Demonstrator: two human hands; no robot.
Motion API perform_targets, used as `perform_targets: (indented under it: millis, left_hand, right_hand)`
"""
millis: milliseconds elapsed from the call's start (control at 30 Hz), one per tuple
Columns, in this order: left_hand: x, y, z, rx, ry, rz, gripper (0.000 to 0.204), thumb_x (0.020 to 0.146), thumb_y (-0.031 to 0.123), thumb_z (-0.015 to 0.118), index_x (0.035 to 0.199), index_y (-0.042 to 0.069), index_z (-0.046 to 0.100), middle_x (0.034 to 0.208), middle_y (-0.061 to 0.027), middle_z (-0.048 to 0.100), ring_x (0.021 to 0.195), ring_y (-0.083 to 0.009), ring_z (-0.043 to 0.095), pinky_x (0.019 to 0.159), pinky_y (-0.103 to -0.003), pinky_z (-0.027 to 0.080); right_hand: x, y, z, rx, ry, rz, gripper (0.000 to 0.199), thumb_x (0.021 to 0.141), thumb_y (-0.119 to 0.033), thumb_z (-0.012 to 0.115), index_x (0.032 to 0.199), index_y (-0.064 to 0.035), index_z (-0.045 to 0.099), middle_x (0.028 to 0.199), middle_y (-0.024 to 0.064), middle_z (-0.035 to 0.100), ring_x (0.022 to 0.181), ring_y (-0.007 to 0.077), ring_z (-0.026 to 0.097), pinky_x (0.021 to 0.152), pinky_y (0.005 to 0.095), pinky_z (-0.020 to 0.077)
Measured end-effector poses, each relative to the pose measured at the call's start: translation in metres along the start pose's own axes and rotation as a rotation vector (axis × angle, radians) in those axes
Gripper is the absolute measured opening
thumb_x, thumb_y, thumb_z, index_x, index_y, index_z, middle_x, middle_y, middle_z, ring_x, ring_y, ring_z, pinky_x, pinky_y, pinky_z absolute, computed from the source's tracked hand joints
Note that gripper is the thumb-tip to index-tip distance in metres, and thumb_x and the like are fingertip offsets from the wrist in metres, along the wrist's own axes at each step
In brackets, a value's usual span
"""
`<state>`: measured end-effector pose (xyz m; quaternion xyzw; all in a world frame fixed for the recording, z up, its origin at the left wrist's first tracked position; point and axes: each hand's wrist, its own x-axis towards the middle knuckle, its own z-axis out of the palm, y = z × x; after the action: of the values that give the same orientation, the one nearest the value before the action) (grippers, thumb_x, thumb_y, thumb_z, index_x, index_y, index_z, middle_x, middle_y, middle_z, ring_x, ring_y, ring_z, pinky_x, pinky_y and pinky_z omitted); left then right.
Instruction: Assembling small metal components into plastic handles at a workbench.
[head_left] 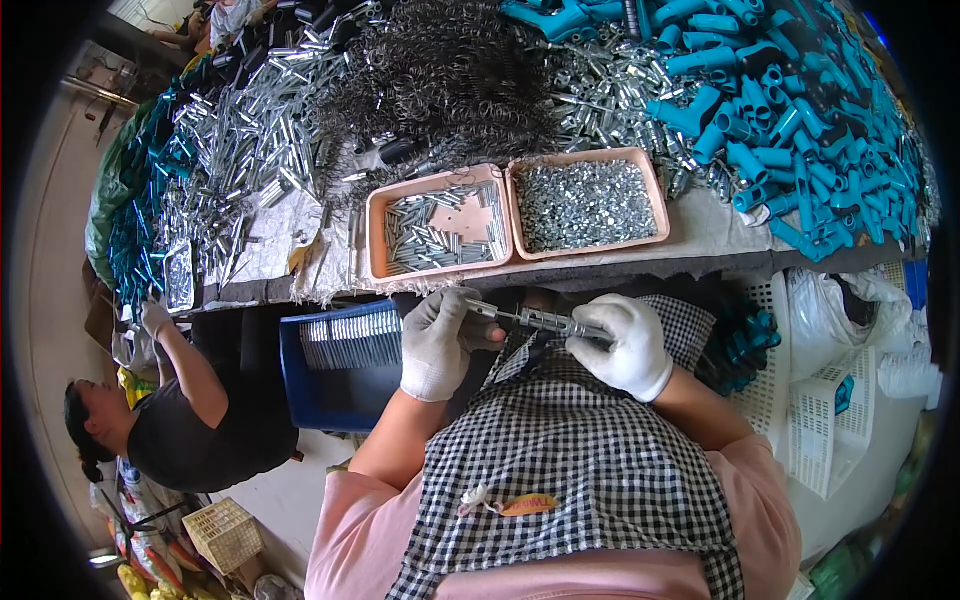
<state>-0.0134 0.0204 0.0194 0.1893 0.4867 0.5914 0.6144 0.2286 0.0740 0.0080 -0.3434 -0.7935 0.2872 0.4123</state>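
Spreading across the top of the view, a table [700, 232] carries heaps of parts, its far edge cut off by the dark fisheye rim. On its right lies a pile of blue plastic fittings [790, 120]; how the single pieces are shaped is hard to tell where they overlap. In the middle sits a tangle of dark springs [440, 80], and to the left a spread of shiny metal tubes [250, 140]. Near the front edge stand two pink trays side by side: the left tray [440, 232] holds small metal pins, the right tray [586, 203] tiny silvery pieces too small to make out. Below the table a blue bin [335, 365] shows metal rods, partly hidden by the left forearm. At the left a second person reaches up to the table edge with a gloved hand [155, 318].

Over the checked apron [570, 450], a metal rod [535, 320] is held level between both gloved hands. The left hand [437, 342] pinches its left end, fingers closed on it. The right hand [625, 345] wraps the right end, fingers curled tight so that end is hidden.
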Motion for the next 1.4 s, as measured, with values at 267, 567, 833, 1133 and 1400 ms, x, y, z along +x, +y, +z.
perform_targets:
  millis: [267, 567, 833, 1133, 1400]
  left_hand:
    - [0.0, -0.001, 0.007, -0.132, -0.167, -0.157, 0.028, 0.103, 0.021, 0.05, 0.111, -0.004, 0.057, 0.092, -0.0165, 0.069, 0.075, -0.0239, 0.071, 0.064, -0.036, 0.062]
    - [0.012, 0.004, 0.008, 0.123, -0.207, -0.179, 0.028, 0.1, 0.023, 0.057, 0.101, -0.004, 0.065, 0.086, -0.0109, 0.069, 0.066, -0.0168, 0.066, 0.062, -0.03, 0.058]
    - [0.008, -0.001, 0.047, 0.498, -0.174, -0.084, 0.036, 0.104, 0.023, 0.048, 0.113, -0.009, 0.062, 0.087, -0.016, 0.072, 0.075, -0.0211, 0.071, 0.069, -0.032, 0.06]
    - [0.02, -0.003, 0.084, 0.6, -0.237, -0.015, 0.031, 0.104, 0.017, 0.046, 0.111, -0.01, 0.06, 0.091, -0.0175, 0.071, 0.077, -0.022, 0.072, 0.07, -0.032, 0.061]
    - [0.056, 0.007, 0.124, 0.82, -0.432, 0.12, 0.037, 0.102, 0.021, 0.047, 0.116, -0.009, 0.064, 0.085, -0.0075, 0.07, 0.079, -0.0111, 0.062, 0.072, -0.029, 0.052]
  right_hand:
    - [0.0, 0.002, -0.004, -0.011, 0.011, -0.022, 0.033, 0.063, -0.01, 0.083, 0.091, -0.0054, 0.067, 0.081, 0.0107, 0.069, 0.066, 0.0255, 0.068, 0.058, 0.0332, 0.0545]
    - [0.002, 0.005, -0.012, 0.085, -0.008, 0.0, 0.035, 0.063, -0.01, 0.084, 0.092, -0.0042, 0.066, 0.081, 0.0113, 0.069, 0.065, 0.0251, 0.068, 0.057, 0.0329, 0.0544]
    - [0.0, 0.009, -0.02, -0.01, 0.031, -0.018, 0.032, 0.066, -0.012, 0.082, 0.093, -0.0063, 0.067, 0.081, 0.008, 0.069, 0.068, 0.0242, 0.068, 0.058, 0.0332, 0.0536]
    - [-0.007, 0.031, -0.037, 0.042, 0.044, 0.074, 0.039, 0.063, -0.015, 0.085, 0.096, -0.0045, 0.066, 0.084, 0.012, 0.068, 0.07, 0.0304, 0.067, 0.061, 0.0368, 0.0543]
    - [-0.008, 0.048, -0.062, 0.157, 0.209, 0.146, 0.038, 0.062, -0.007, 0.084, 0.096, -0.0024, 0.068, 0.086, 0.0142, 0.069, 0.073, 0.0287, 0.069, 0.065, 0.0337, 0.0542]
